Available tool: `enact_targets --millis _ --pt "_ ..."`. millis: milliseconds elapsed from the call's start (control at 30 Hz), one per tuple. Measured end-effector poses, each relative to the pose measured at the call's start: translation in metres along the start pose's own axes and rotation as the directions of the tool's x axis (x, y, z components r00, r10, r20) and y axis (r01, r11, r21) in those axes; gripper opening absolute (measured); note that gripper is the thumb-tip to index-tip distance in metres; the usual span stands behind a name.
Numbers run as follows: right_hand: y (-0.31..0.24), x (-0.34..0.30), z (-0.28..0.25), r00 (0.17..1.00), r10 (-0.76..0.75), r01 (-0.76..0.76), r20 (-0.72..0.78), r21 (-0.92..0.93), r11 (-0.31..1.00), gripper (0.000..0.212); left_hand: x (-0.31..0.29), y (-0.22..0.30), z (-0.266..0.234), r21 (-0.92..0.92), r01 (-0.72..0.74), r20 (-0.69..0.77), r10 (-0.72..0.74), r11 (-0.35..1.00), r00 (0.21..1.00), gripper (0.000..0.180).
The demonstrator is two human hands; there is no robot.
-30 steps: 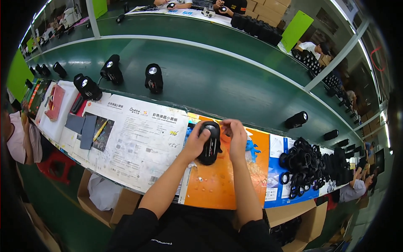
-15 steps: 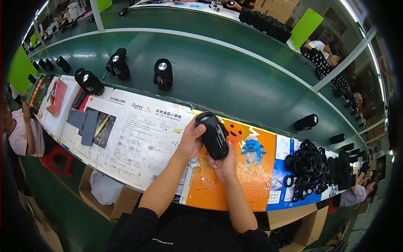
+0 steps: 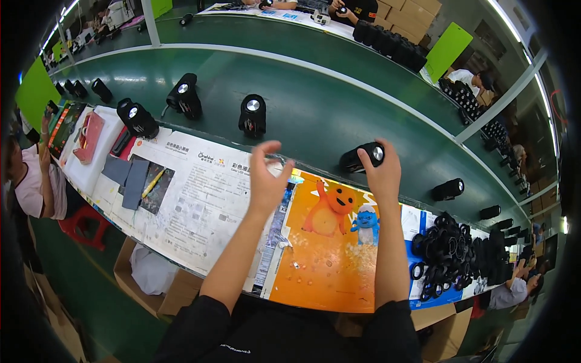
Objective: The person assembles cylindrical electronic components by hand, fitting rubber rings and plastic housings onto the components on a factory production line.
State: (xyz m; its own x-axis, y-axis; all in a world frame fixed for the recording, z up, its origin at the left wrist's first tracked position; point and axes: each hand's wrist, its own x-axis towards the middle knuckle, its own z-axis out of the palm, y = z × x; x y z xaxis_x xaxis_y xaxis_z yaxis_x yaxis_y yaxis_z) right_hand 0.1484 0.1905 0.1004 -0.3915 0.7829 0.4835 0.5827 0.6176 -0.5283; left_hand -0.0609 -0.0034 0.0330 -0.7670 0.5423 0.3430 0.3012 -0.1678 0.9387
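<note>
The right hand (image 3: 382,174) is stretched forward past the far edge of the tabletop (image 3: 200,199), its fingers wrapped around a black cylindrical speaker (image 3: 362,158) that lies on its side on the green conveyor belt (image 3: 315,115), the round silver end cap turned toward the right. The speaker sits just beyond the orange cartoon poster (image 3: 327,242) that covers the middle of the tabletop. The left hand (image 3: 266,181) hangs in the air over the seam between that poster and the white printed instruction sheet (image 3: 193,193), holding nothing, with fingers loosely curled and the thumb and forefinger apart. Further left on the belt another black speaker (image 3: 252,115) stands with its silver cap facing up, and two more (image 3: 184,97) (image 3: 138,118) lie tilted beyond it, one of them near the tabletop's edge. A smaller black cylinder (image 3: 448,189) lies on the belt to the right of the held speaker, well apart from it. On the right end of the tabletop a heap of black rubber rings (image 3: 454,254) rests on a blue sheet. Grey pads (image 3: 127,175) and a yellow pencil-like tool (image 3: 151,181) lie on the left part of the tabletop. A person in a pale shirt (image 3: 30,181) sits at the far left, and cardboard boxes (image 3: 157,284) stand under the tabletop's near edge.
</note>
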Motion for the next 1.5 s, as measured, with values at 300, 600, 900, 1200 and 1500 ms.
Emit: enact_targets --millis 300,600,900,1200,1500 --pt "0.021 0.004 0.005 0.984 -0.140 0.083 -0.106 -0.423 0.902 0.052 0.140 -0.046 -0.034 0.289 -0.020 0.069 0.000 0.957 0.998 0.084" --pt "-0.052 -0.127 0.019 0.966 -0.258 0.249 0.016 0.215 0.944 0.077 0.046 0.024 -0.007 -0.256 0.397 0.262 -0.332 0.881 0.906 0.054" --pt "-0.048 -0.168 0.042 0.921 0.169 -0.390 0.352 0.848 0.358 0.079 -0.032 0.002 0.020 -0.584 0.647 0.547 -0.351 0.491 0.760 0.054" --pt "-0.031 -0.171 0.035 0.789 -0.009 -0.592 0.614 0.765 0.254 0.081 -0.054 0.007 0.031 -0.682 0.556 0.517 -0.225 0.475 0.826 0.053" --pt "-0.030 -0.189 0.039 0.866 -0.011 -0.465 0.500 0.811 0.355 0.092 -0.049 0.002 0.023 -0.741 0.574 0.602 -0.031 0.349 0.798 0.075"
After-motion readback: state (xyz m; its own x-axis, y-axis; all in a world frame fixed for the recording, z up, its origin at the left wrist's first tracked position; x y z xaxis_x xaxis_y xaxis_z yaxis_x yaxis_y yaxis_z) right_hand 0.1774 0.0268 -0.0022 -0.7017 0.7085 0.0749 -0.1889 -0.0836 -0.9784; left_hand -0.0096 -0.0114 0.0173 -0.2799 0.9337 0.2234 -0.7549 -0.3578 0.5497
